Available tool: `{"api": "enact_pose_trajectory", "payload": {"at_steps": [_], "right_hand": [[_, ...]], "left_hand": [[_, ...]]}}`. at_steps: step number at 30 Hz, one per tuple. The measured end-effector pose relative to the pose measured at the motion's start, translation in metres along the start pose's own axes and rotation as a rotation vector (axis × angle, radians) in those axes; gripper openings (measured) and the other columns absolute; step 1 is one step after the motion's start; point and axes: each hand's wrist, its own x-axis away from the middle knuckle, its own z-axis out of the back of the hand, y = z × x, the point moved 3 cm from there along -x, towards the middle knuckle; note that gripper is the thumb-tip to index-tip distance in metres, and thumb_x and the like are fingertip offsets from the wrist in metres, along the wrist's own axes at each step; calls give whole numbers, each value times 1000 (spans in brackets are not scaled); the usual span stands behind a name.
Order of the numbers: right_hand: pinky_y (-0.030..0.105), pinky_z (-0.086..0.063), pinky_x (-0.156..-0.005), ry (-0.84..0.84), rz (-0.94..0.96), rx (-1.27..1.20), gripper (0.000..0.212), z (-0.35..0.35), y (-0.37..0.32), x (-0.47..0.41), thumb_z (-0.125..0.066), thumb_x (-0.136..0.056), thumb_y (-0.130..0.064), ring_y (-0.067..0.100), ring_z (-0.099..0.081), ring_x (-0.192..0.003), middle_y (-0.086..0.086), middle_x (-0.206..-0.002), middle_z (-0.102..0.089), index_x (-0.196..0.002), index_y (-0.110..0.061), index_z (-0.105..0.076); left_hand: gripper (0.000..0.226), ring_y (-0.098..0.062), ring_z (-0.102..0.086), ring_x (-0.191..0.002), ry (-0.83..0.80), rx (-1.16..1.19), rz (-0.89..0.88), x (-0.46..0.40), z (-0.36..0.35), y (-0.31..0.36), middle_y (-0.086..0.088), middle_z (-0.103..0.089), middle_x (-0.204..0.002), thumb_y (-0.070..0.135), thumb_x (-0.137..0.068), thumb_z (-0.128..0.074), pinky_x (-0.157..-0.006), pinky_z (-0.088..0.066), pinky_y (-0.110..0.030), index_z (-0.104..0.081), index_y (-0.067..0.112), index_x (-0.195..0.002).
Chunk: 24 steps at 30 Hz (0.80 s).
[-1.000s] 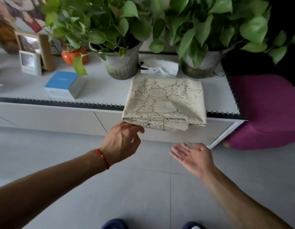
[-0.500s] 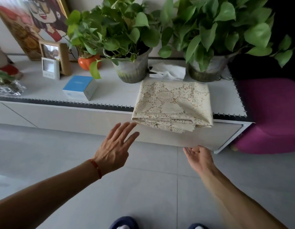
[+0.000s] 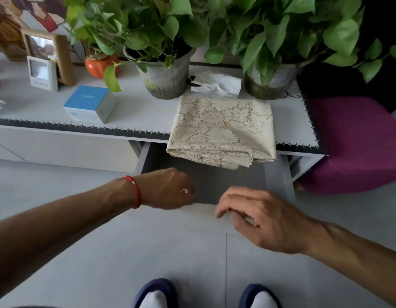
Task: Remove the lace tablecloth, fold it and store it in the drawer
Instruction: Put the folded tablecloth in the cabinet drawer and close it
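The lace tablecloth (image 3: 221, 127), cream and folded into a thick rectangle, lies on the white cabinet top (image 3: 137, 112), its front edge hanging over the drawer. Below it the drawer (image 3: 214, 181) stands pulled out, showing a bare dark grey bottom. My left hand (image 3: 168, 190), with a red cord on the wrist, is at the drawer's front edge, its fingers curled down over it and hidden. My right hand (image 3: 259, 216) hovers at the same front edge further right, fingers loosely bent with nothing in them.
Two potted plants (image 3: 163, 78) (image 3: 268, 85) stand behind the cloth, crumpled white paper (image 3: 217, 84) between them. A blue box (image 3: 90, 103), an orange pot (image 3: 99, 65) and photo frames (image 3: 42, 72) sit to the left. A purple seat (image 3: 356, 143) is on the right. My slippers (image 3: 157, 294) are on the tiled floor.
The drawer under the cloth, closed before, has been pulled out. Both hands came back toward me with its front edge, and the left hand's fingers curled shut. The tablecloth has not moved.
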Motion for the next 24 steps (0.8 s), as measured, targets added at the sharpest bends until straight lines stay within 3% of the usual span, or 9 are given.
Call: {"api": "enact_pose_trajectory", "payload": {"at_steps": [3, 6, 9, 12, 17, 19, 21, 23, 24], "right_hand": [[8, -33, -65, 41, -84, 95, 24, 20, 17, -13, -60, -93, 3, -3, -45, -62, -7, -95, -67, -97, -15, -75], [23, -49, -63, 21, 0, 264, 22, 25, 22, -15, -59, -92, -1, 4, -52, -62, -5, -98, -69, -97, -15, -76], [32, -56, -60, 98, 11, 295, 17, 36, 24, -20, -56, -93, -12, 12, -58, -61, -9, -89, -64, -93, -15, -73], [32, -55, -53, 128, -6, 320, 15, 40, 26, -32, -56, -93, -18, 10, -57, -57, -14, -81, -59, -90, -17, -71], [25, -52, -51, 301, 18, 298, 17, 41, 30, -48, -56, -92, -21, 2, -50, -57, -9, -75, -63, -83, -15, -70], [19, -46, -53, 417, -34, 298, 17, 46, 37, -51, -55, -92, -24, -3, -47, -60, -11, -79, -63, -84, -17, -69], [19, -43, -58, 534, -99, 333, 17, 58, 47, -51, -54, -90, -27, -3, -47, -66, -14, -84, -58, -87, -20, -69], [28, -47, -67, 600, -204, 367, 22, 71, 63, -55, -54, -90, -32, 8, -55, -82, -8, -93, -56, -97, -17, -68], [33, -48, -74, 592, -311, 393, 29, 77, 74, -58, -55, -90, -35, 18, -57, -94, 0, -102, -56, -108, -14, -66]], "left_hand": [[27, -17, -61, -72, -166, 34, -22, -3, -5, 10, 4, -65, -73, 34, -95, -56, -72, -50, -27, -69, 17, -77], [23, 4, -63, -74, -419, 78, -28, 1, -4, 9, 22, -67, -70, 40, -93, -61, -73, -48, -19, -67, 30, -73], [18, -13, -73, -93, -572, 103, -63, 8, -10, 14, 6, -78, -94, 35, -93, -63, -87, -57, -33, -74, 22, -90], [19, -19, -74, -87, -556, 117, -117, 10, -21, 29, -6, -79, -91, 24, -93, -62, -85, -57, -32, -75, 11, -90], [24, -24, -76, -91, -705, 177, -125, 9, -10, 41, -9, -79, -100, 27, -100, -61, -89, -60, -40, -72, 6, -104], [23, -20, -76, -72, -422, 343, -105, 7, 25, 36, -5, -78, -82, 27, -100, -62, -72, -64, -36, -71, 9, -90], [32, -11, -60, -49, 178, 426, -39, 2, 68, 20, 3, -63, -56, 30, -96, -63, -50, -52, -27, -61, 15, -67], [30, -9, -53, -49, 690, 330, 90, 0, 96, 2, 7, -55, -53, 31, -90, -61, -51, -43, -26, -57, 19, -63], [21, -14, -59, -59, 805, 246, 167, -4, 101, -6, 6, -62, -64, 29, -91, -62, -58, -45, -29, -63, 20, -72]]}}
